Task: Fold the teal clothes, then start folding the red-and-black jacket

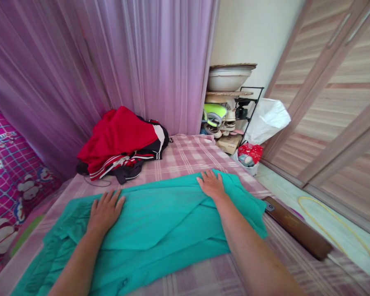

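Observation:
A teal garment (154,218) with a gathered, elastic-looking edge at the left lies spread lengthwise across the bed, partly folded over itself. My left hand (106,210) rests flat on its left part near the far edge, fingers apart. Over at the right end, my right hand (211,184) also lies flat on the cloth by the far edge, its fingers spread. Neither hand grasps anything. My forearms cover parts of the garment's near side.
Behind the garment sits a heap of red and black clothes (120,137) on the plaid bedsheet (185,154). A phone in a brown case (299,228) lies right, with a cable. Beyond the bed stand a shoe rack (249,111), a white bag (267,119) and a wooden wardrobe (333,107).

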Demonstrator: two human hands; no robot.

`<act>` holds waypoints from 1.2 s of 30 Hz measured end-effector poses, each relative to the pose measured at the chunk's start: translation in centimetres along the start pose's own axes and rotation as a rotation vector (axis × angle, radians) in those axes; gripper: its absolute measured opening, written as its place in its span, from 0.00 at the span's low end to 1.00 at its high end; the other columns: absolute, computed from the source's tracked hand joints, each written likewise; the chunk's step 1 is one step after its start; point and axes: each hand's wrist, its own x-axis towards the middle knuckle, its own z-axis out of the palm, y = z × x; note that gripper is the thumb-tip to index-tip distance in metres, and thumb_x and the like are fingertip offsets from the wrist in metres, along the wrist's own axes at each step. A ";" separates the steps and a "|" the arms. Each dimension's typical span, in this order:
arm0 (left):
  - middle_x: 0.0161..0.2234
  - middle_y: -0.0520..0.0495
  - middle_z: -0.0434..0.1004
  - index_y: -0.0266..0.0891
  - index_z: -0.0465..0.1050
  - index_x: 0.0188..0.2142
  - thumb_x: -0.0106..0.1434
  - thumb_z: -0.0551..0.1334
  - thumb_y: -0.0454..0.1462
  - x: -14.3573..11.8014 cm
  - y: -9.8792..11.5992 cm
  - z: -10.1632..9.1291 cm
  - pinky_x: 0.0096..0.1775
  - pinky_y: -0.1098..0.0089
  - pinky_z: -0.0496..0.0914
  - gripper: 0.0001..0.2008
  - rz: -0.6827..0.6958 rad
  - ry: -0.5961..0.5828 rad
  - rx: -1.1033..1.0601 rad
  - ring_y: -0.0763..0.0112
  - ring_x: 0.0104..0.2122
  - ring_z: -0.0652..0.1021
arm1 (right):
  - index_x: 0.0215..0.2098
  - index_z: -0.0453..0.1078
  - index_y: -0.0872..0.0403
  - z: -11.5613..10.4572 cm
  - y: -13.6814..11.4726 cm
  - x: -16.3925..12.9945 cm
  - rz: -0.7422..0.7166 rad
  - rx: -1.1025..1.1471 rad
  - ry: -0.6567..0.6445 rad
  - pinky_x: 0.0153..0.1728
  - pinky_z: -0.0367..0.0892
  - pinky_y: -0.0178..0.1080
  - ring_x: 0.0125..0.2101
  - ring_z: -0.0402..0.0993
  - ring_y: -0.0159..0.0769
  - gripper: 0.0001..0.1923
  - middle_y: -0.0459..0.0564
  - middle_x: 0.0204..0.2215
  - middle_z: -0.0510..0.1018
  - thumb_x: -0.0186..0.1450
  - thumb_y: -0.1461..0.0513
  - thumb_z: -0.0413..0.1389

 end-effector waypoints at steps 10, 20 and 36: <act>0.48 0.36 0.81 0.37 0.78 0.49 0.70 0.48 0.45 -0.9 -0.4 -2.4 0.53 0.53 0.70 0.24 0.093 0.451 -0.085 0.52 0.48 0.78 | 0.68 0.61 0.55 1.6 1.1 0.5 0.010 -0.039 0.100 0.66 0.42 0.58 0.69 0.51 0.46 0.30 0.58 0.68 0.61 0.75 0.52 0.35; 0.46 0.39 0.81 0.39 0.81 0.46 0.68 0.51 0.42 -1.2 0.5 -2.2 0.52 0.55 0.71 0.20 0.153 0.196 -0.109 0.55 0.46 0.79 | 0.64 0.66 0.53 -0.9 -1.1 -0.2 -0.082 0.122 0.331 0.63 0.45 0.68 0.64 0.61 0.52 0.26 0.59 0.65 0.67 0.72 0.56 0.42; 0.55 0.44 0.78 0.48 0.77 0.50 0.68 0.53 0.41 -1.5 1.1 -2.1 0.63 0.38 0.50 0.17 -0.017 0.082 -0.218 0.53 0.56 0.72 | 0.71 0.55 0.47 0.9 -8.3 -4.0 -0.435 0.072 -0.174 0.68 0.38 0.59 0.71 0.45 0.44 0.31 0.52 0.72 0.52 0.75 0.48 0.35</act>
